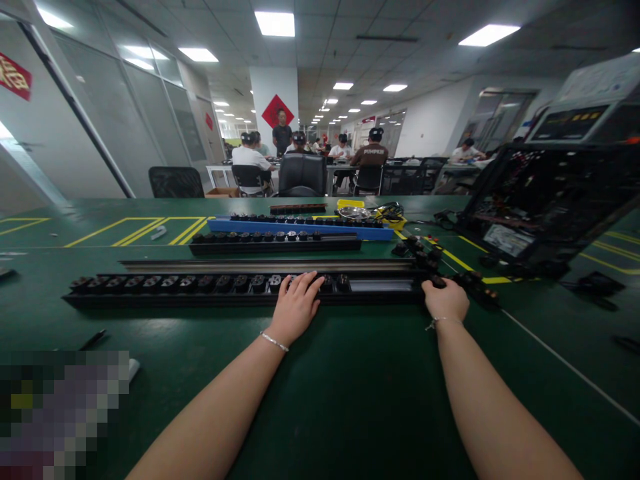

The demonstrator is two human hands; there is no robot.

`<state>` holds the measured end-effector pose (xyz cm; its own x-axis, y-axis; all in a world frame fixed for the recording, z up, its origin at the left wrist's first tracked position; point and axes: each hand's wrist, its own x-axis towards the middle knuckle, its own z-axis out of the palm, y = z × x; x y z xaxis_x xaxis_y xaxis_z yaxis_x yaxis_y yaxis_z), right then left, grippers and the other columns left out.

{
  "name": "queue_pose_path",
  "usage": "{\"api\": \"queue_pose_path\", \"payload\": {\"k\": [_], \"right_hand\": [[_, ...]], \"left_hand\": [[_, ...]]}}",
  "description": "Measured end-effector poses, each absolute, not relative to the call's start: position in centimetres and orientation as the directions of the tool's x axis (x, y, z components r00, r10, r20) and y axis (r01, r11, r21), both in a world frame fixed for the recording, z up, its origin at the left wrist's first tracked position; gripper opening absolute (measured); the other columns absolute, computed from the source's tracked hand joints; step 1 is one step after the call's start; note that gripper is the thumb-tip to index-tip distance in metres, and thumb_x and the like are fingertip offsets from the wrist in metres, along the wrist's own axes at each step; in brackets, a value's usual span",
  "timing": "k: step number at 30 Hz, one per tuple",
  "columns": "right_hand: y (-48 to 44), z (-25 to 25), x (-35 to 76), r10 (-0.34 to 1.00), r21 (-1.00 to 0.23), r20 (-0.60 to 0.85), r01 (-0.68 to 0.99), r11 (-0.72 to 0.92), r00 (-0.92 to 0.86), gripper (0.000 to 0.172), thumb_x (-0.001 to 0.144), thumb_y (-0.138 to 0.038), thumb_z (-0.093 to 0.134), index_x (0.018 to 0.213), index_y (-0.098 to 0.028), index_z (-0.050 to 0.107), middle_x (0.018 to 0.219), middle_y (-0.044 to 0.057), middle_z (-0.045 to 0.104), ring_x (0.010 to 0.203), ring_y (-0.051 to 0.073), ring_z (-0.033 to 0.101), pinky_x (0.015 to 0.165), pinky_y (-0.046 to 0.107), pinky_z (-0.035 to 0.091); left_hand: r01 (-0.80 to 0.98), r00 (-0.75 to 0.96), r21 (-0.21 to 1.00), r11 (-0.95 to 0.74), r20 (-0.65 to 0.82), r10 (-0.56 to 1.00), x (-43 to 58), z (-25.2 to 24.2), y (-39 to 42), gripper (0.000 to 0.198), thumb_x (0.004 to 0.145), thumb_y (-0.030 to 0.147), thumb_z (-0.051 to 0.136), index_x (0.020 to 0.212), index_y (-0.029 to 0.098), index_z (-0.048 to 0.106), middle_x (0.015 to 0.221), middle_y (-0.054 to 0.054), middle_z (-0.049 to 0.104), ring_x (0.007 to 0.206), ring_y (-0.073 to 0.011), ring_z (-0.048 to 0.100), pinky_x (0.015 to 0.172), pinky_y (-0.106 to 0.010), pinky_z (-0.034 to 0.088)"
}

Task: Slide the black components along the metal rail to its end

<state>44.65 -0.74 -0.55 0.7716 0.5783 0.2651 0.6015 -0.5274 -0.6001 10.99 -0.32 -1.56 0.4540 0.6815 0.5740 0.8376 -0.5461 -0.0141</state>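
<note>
A long black rail (240, 300) lies across the table in front of me, with a row of black round-topped socket modules (170, 284) seated along it. My left hand (296, 307) rests over the modules right of the middle, its fingers spread on top and holding nothing. At the rail's right end, my right hand (447, 301) is closed around a black round-topped socket module (439, 283), partly hidden by the fingers. Between the hands, a stretch of the rail's silvery channel (383, 285) shows. More loose black modules (477, 285) lie just right of that hand.
Behind the rail lie another dark rail (270, 265), a shorter filled black rail (275, 247) and a blue rail (300, 231). An open black computer case (555, 207) stands at right. A yellow basket (393, 220) and cables sit farther back. People (250, 157) work beyond the table.
</note>
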Motion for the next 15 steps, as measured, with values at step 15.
{"api": "queue_pose_path", "payload": {"k": [15], "right_hand": [[0.0, -2.6, 50.3, 0.545, -0.560, 0.206, 0.554, -0.615, 0.813, 0.046, 0.068, -0.045, 0.056, 0.100, -0.016, 0.070, 0.094, 0.018, 0.066, 0.092, 0.035, 0.059, 0.077, 0.047, 0.047]], "left_hand": [[0.841, 0.456, -0.023, -0.540, 0.566, 0.687, 11.0, -1.6, -0.3, 0.046, 0.088, 0.026, 0.049, 0.134, 0.027, 0.047, 0.140, -0.007, 0.049, 0.127, -0.0247, 0.045, 0.110, -0.049, 0.027]]}}
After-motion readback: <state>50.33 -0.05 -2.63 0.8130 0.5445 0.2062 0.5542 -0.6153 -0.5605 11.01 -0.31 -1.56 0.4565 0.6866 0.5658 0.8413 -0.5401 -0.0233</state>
